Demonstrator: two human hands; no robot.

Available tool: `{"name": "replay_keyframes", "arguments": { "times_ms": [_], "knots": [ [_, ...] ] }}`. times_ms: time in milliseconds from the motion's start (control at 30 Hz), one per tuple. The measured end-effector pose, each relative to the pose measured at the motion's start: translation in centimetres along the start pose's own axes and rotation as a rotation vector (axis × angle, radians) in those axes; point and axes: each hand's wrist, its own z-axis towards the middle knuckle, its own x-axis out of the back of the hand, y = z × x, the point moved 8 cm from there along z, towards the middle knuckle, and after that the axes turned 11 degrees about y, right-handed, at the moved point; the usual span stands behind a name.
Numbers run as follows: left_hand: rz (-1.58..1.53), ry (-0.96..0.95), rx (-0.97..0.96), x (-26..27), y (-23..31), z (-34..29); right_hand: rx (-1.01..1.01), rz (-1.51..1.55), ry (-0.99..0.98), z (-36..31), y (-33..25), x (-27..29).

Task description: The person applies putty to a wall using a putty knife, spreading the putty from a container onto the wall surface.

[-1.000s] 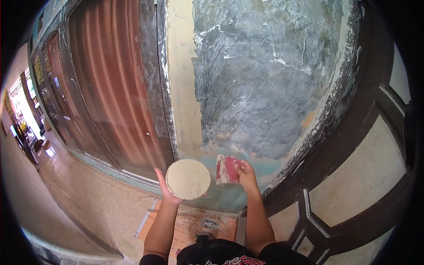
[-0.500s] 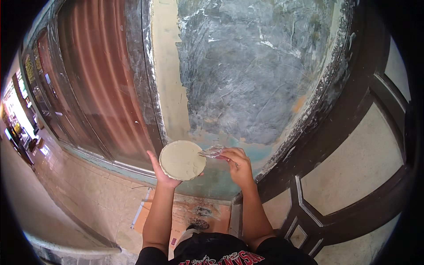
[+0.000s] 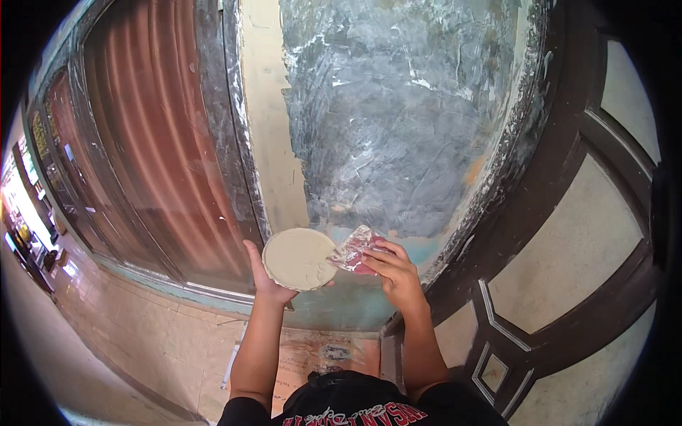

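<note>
My left hand (image 3: 261, 278) holds up a round disc (image 3: 298, 258) covered with pale beige putty, its face tilted toward me. My right hand (image 3: 395, 274) grips a red, putty-smeared flat scraper (image 3: 353, 248); the scraper's edge touches the disc's right rim. Both are raised in front of a grey, scraped wall panel (image 3: 398, 113). A vertical strip of fresh beige putty (image 3: 268, 121) runs down the panel's left side.
A brown ribbed shutter (image 3: 156, 142) stands to the left behind a dark frame. A dark door with pale panels (image 3: 582, 241) is on the right. Cardboard (image 3: 312, 358) lies on the tiled floor (image 3: 142, 334) below, at my feet.
My right hand brought the scraper off the wall to the disc's right rim. The disc rose slightly. The view shifted a little.
</note>
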Motion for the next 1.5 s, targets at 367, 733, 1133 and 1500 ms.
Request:
{"name": "replay_keyframes", "arguments": {
  "times_ms": [367, 733, 1133, 1500],
  "knots": [
    [0.109, -0.066, 0.045, 0.6, 3.0, 0.2, 0.001, -0.037, -0.037, 0.6, -3.0, -3.2],
    [0.015, 0.072, 0.058, 2.7, 2.6, 0.5, -0.063, 0.078, -0.028, 0.1, -2.6, -4.3],
    [-0.156, -0.001, -0.130, 3.1, 1.0, -0.9, -0.034, 0.083, 0.035, 0.9, 1.1, -4.5],
    [-0.094, 0.166, -0.278, 5.1, -0.1, -3.3, -0.086, 0.115, 0.076, 1.1, 3.0, -5.8]
  ]
}}
